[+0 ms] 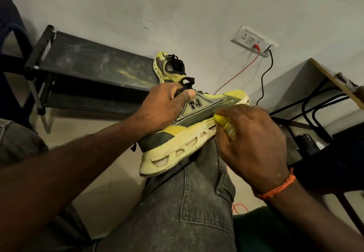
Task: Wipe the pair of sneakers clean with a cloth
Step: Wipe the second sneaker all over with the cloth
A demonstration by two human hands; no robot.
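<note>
My left hand (163, 104) grasps the sneaker (189, 133) on my knee (197, 177); my right hand (254, 143), fingers curled, presses the cloth (224, 122) on its midsole.

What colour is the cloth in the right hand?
Yellow; the cloth shows best in the head view, bunched under the right hand.

One wide-angle camera sits on the person's head, looking forward and steeply down, close over both forearms and a raised knee (189, 192) at lower centre. The view is tilted, so the wall (197, 5) fills the top of the frame and the floor (94, 133) shows at middle left. Straight edges bow toward the frame's borders.
</note>
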